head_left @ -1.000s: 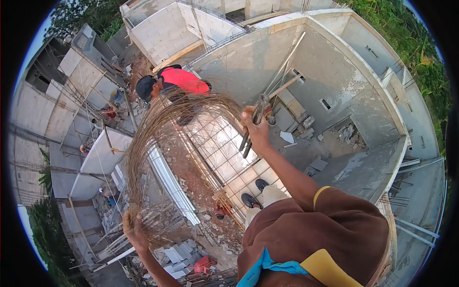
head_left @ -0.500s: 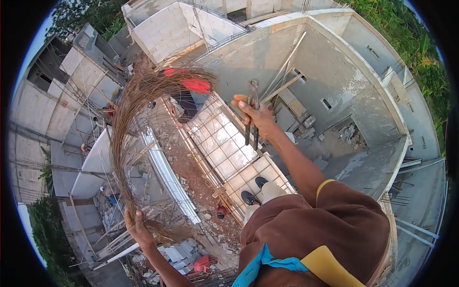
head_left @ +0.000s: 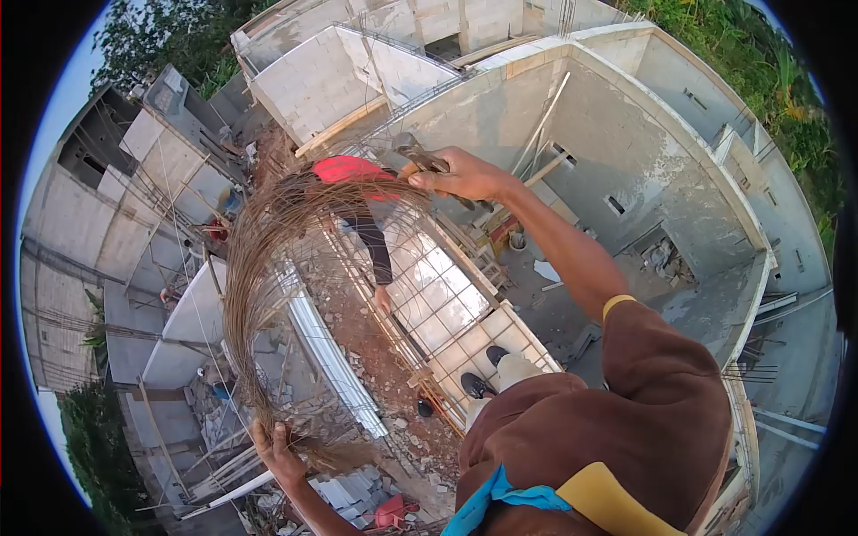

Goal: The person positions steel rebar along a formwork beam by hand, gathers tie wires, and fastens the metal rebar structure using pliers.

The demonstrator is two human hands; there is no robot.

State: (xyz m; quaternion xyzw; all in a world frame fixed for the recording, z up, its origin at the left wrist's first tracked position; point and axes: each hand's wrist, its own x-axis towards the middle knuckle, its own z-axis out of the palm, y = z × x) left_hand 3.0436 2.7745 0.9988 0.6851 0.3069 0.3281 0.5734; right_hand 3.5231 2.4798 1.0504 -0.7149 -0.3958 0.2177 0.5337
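Note:
My left hand (head_left: 279, 454) is closed around the lower end of a large bundle of thin brown tie wire (head_left: 239, 295). The wire rises from that hand and arches over to the right. My right hand (head_left: 469, 174) grips dark pincers (head_left: 409, 143), with the jaws pointing left and the handles partly hidden by my fingers. It is held close to the far end of the wire arch; whether it touches the wire I cannot tell. Below lies a rebar grid (head_left: 438, 295) over a pale panel, and my dark shoes (head_left: 478, 384) rest at its near end.
Behind the wire a co-worker in a red top (head_left: 344, 168) leans over the grid, one hand (head_left: 382, 299) at its left edge. Long metal profiles (head_left: 332, 357) lie on the rubble ground at left. Right of the grid, the floor drops to a walled room (head_left: 626, 179).
My right hand has moved left toward the wire, and the pincers have tipped from upright to slanting left. The co-worker's arm now reaches down to the grid. The view has shifted slightly.

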